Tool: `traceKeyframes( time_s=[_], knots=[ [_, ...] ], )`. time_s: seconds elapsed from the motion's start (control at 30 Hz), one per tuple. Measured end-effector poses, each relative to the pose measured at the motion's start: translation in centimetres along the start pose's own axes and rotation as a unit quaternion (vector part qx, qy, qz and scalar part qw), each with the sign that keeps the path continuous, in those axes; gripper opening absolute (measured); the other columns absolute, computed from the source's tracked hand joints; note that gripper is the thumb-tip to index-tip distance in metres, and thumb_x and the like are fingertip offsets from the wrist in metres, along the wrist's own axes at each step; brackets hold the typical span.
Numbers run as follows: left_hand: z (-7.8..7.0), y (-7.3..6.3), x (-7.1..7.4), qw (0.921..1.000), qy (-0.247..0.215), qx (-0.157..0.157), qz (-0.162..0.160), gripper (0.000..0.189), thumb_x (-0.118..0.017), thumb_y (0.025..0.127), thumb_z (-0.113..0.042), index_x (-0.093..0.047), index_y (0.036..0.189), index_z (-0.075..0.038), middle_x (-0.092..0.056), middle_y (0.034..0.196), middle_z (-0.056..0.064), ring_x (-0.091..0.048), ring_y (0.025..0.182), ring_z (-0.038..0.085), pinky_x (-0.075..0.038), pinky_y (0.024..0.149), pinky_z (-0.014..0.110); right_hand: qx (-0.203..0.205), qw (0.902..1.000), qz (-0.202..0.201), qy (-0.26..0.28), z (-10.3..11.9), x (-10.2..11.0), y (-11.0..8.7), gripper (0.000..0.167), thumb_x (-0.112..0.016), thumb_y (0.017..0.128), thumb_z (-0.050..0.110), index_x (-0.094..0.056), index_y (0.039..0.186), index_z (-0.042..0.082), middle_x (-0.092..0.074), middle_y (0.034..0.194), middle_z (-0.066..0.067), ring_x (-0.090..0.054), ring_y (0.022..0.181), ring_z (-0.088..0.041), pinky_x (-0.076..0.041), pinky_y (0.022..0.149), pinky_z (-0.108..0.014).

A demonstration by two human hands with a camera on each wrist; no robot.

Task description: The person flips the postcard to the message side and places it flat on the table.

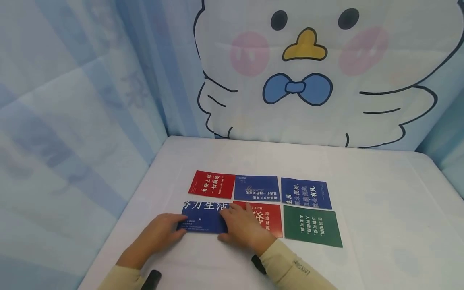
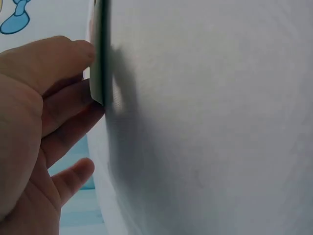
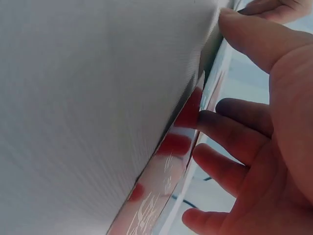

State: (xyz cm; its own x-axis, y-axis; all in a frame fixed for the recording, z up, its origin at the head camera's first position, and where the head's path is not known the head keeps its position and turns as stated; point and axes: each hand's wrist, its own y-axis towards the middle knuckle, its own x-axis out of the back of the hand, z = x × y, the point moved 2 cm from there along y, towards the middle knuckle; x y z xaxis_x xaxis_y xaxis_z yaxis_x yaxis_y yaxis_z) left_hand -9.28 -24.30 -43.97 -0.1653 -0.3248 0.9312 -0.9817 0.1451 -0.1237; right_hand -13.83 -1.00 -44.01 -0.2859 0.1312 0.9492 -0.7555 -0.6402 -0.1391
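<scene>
Right hand [image 3: 281, 147] against a red card [image 3: 171, 145]

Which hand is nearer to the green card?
Right. The right hand is partly over the front red card, left of the green card; the left hand is farther left, at the front blue card.

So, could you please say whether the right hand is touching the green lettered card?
Apart. The head view shows part of the nearer red card between the right hand and the green lettered card.

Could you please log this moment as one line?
left grip: at front blue card, left edge; right grip: same card, right edge; five other cards: on table
</scene>
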Motion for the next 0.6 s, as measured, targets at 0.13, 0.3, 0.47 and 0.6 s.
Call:
traceKeyframes(
  time_s=[0.13,0.3,0.47,0.6],
  knots=[
    [0.0,-0.3,0.3,0.9999,-0.016,-0.002,-0.004,0.035,-0.077,0.086,-0.016,-0.072,0.118,-0.003,-0.070,0.116,0.013,-0.063,0.114,0.035,-0.047,0.098,0.051,0.004,0.9999,-0.010,0.006,0.0,0.0,0.1,0.056,-0.078,0.085,0.036,-0.061,0.132,0.010,-0.064,0.127,-0.007,-0.051,0.129,-0.028,-0.027,0.113,-0.058],
    [0.2,-0.5,0.2,0.9986,-0.036,-0.009,-0.039,0.040,-0.079,0.083,-0.013,-0.069,0.121,-0.004,-0.067,0.120,0.014,-0.060,0.117,0.035,-0.046,0.100,0.051,0.010,0.9991,-0.036,0.021,-0.2,0.0,0.4,0.036,-0.073,0.087,0.025,-0.067,0.118,0.008,-0.068,0.112,-0.007,-0.059,0.113,-0.026,-0.032,0.111,-0.055],
    [0.9,-0.3,0.0,0.9950,-0.061,0.002,-0.079,0.054,-0.076,0.083,-0.003,-0.059,0.135,-0.003,-0.058,0.135,0.019,-0.050,0.129,0.039,-0.040,0.106,0.054,0.005,0.9975,-0.053,0.047,-0.3,0.0,0.7,0.033,-0.073,0.087,0.018,-0.066,0.117,0.007,-0.069,0.107,-0.007,-0.060,0.106,-0.026,-0.038,0.106,-0.050],
    [1.3,0.1,0.2,0.9907,-0.099,0.038,-0.085,0.057,-0.071,0.085,0.004,-0.055,0.139,-0.004,-0.062,0.132,0.015,-0.046,0.133,0.040,-0.036,0.107,0.058,-0.006,0.9940,-0.071,0.083,-0.3,0.2,0.7,0.042,-0.077,0.084,0.016,-0.065,0.123,0.007,-0.068,0.108,-0.006,-0.060,0.100,-0.024,-0.047,0.098,-0.044]
  ],
)
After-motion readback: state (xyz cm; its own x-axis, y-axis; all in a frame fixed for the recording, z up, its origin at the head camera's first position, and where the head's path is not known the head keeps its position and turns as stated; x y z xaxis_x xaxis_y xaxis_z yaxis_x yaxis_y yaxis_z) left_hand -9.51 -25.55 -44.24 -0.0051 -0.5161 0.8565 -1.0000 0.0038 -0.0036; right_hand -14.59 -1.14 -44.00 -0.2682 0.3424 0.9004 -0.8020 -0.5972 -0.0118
